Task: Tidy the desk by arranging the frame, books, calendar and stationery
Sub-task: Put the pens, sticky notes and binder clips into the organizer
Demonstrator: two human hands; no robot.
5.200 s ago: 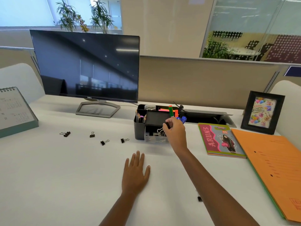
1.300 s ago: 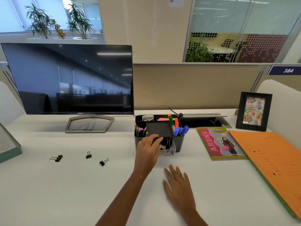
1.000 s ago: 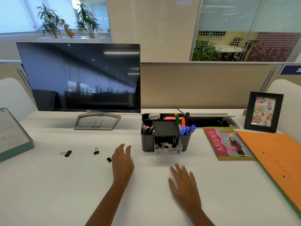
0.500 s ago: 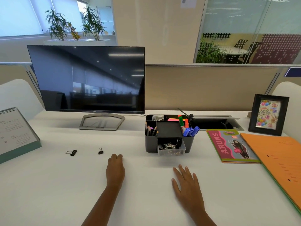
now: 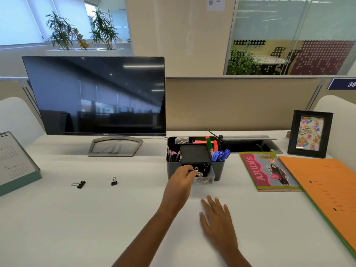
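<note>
My left hand (image 5: 181,179) pinches a black binder clip (image 5: 193,169) over the clear drawer (image 5: 207,177) pulled out of the dark desk organiser (image 5: 218,169), which holds pens, markers and pencils. My right hand (image 5: 216,218) rests flat on the white desk (image 5: 96,218) in front of the organiser. Two loose binder clips (image 5: 79,184) (image 5: 114,182) lie on the desk at the left. A desk calendar (image 5: 15,164) stands at the far left. A pink book (image 5: 267,171) and an orange folder (image 5: 327,189) lie at the right, with a black photo frame (image 5: 310,133) upright behind them.
A dark monitor (image 5: 96,97) on a grey stand is at the back left. An open cable tray (image 5: 248,145) runs along the back behind the organiser. A beige partition (image 5: 240,105) closes off the desk's far edge.
My left hand picked up a binder clip from the desk left of the organiser and carried it right to the open drawer. One clip fewer lies loose. My right hand stayed flat.
</note>
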